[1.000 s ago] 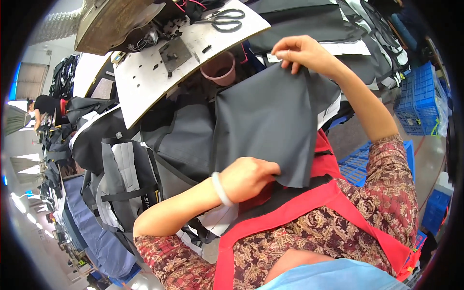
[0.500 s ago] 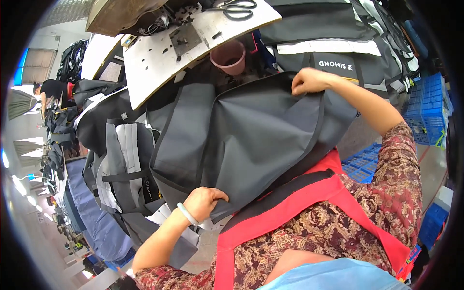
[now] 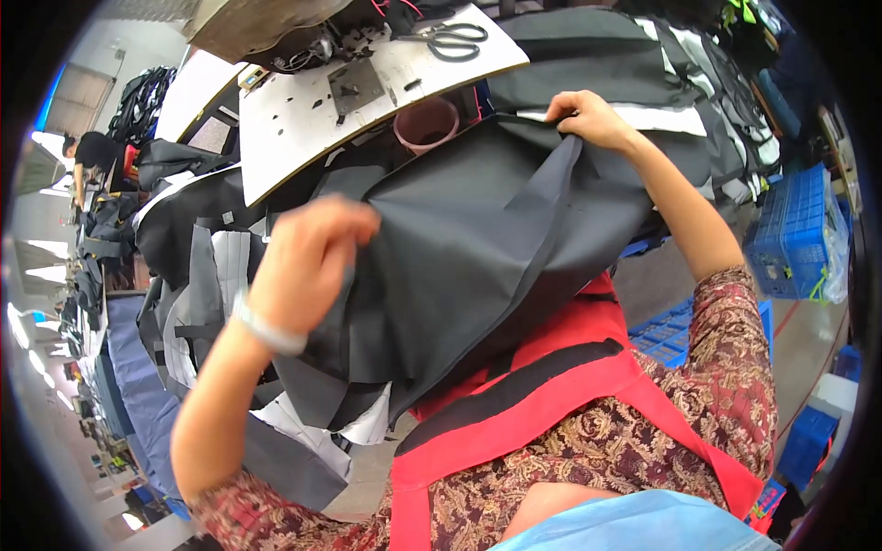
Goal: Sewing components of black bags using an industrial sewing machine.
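Both hands pinched a matte, dark grey fabric panel: the left hand gripped its near edge, the right hand apparently clutched its strap-trimmed far corner.

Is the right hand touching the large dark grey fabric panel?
Touching: the head view shows the right hand pinching the top edge of the large dark grey fabric panel.

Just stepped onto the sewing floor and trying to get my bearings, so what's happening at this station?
A person in a red apron holds up a large dark grey fabric panel with both bare hands. The left hand grips its near edge, raised close to the camera; the right hand pinches the far edge, so the panel is spread between them. Beyond it, scissors lie on the white sewing table, with a pink cup at its edge.
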`<state>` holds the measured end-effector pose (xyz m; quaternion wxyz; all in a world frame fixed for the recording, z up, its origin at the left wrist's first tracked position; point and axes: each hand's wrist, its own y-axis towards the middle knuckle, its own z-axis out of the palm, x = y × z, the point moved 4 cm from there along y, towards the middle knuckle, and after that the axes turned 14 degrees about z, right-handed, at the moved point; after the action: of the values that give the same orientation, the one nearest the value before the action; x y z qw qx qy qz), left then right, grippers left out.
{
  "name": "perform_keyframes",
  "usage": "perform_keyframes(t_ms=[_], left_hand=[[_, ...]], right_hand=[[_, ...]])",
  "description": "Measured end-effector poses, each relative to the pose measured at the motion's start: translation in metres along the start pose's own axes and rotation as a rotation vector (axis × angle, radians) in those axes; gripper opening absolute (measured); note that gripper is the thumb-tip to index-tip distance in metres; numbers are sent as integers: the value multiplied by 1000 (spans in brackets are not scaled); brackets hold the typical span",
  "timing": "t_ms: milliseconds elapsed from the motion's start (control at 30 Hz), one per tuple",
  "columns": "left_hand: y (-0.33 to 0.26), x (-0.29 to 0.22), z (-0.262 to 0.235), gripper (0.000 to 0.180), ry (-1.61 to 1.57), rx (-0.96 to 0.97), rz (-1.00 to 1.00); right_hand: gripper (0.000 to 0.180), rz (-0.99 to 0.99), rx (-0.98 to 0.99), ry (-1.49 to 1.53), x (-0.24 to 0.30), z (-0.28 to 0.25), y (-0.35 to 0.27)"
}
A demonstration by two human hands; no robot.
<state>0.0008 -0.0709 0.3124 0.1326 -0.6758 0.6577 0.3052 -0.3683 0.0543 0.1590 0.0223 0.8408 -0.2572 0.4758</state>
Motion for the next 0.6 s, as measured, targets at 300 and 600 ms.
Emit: perform_keyframes(t_ms=[300, 600], left_hand=[[144, 68, 92, 23, 53, -108, 341], [88, 72, 53, 16, 170, -183, 191]], right_hand=[[15, -273, -139, 44, 133, 36, -56], [25, -198, 138, 93, 114, 76, -18]])
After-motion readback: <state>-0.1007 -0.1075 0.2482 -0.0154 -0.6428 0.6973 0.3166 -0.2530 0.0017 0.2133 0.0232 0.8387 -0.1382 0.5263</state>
